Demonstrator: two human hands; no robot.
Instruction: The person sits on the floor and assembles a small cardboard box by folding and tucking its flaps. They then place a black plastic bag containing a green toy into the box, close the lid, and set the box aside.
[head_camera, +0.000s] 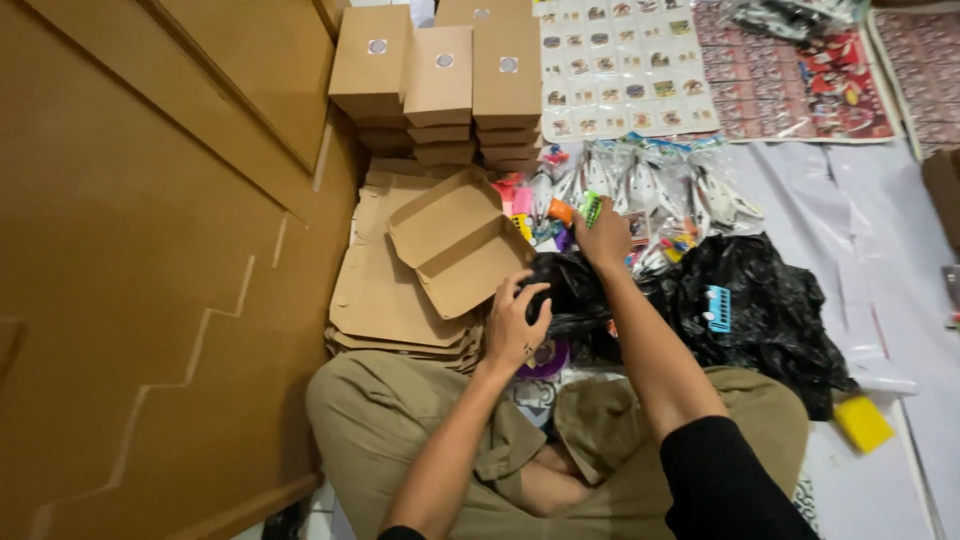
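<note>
I sit cross-legged on the floor. My left hand (515, 325) grips the edge of a black plastic bag (565, 295) in front of my knees. My right hand (603, 232) reaches forward into a heap of small colourful toys in clear packets (650, 195) and pinches a small green item (591, 208). An open brown cardboard box (458, 240) lies just left of both hands, on top of a pile of flat unfolded boxes (385, 300).
Stacks of closed brown boxes (440, 85) stand at the back. Sheets of stickers (625, 65) and red printed sheets (800, 85) lie beyond the toys. A larger black bag (760, 310) with a blue comb-like toy (718, 308) lies right. A yellow block (862, 423) sits near my right knee. Brown board panels (150, 250) fill the left.
</note>
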